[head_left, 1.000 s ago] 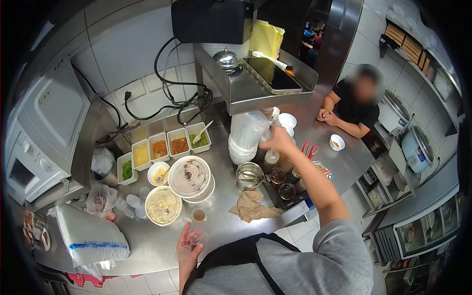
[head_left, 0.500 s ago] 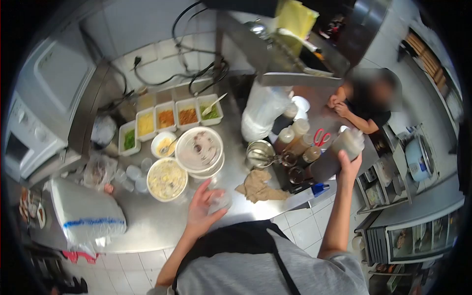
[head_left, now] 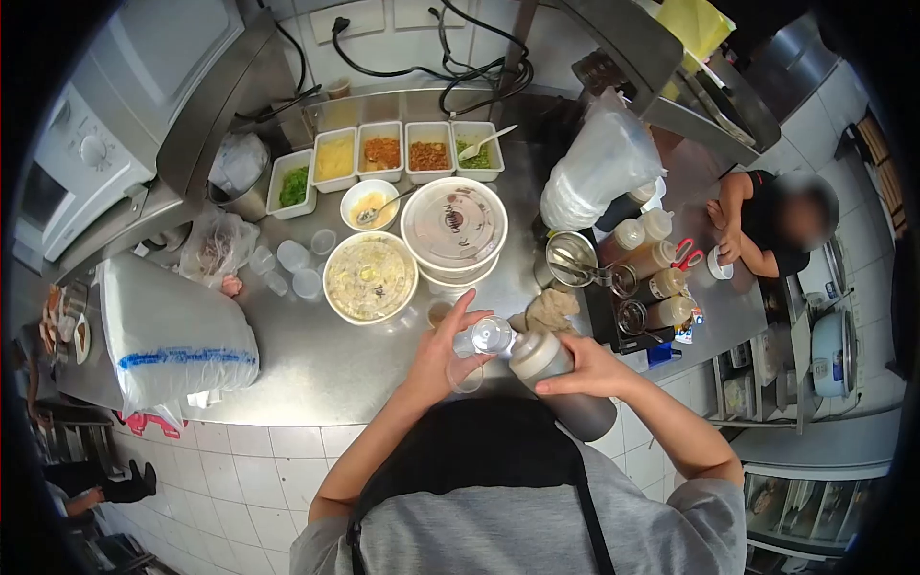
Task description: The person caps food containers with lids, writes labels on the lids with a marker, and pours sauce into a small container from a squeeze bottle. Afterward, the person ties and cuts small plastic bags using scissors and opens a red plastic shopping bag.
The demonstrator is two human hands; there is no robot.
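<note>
Over the front edge of the steel counter, my left hand [head_left: 446, 350] is closed on a small clear plastic cup [head_left: 492, 333]. A second clear rim [head_left: 468, 381] shows below that hand; whether it is held or stands on the counter I cannot tell. My right hand [head_left: 589, 366] grips a squeeze bottle [head_left: 539, 358] with a pale cap and dark contents. The bottle lies tilted, its cap end pointing left, close beside the cup. A small cup with brown contents [head_left: 439, 314] sits just beyond my left fingers.
Two large tubs, one lidded [head_left: 455, 222] and one with pale chunky food [head_left: 371, 278], stand ahead. Behind are several toppings trays [head_left: 381, 149]. To the right are a crumpled brown cloth [head_left: 551, 312], a black bottle caddy [head_left: 613, 316] and a co-worker [head_left: 767, 225]. A plastic-wrapped stack [head_left: 177, 326] stands left.
My right hand has brought the squeeze bottle from the caddy area leftward and tilted it. The cup in my left hand now meets it in front of me. The head view has shifted.
</note>
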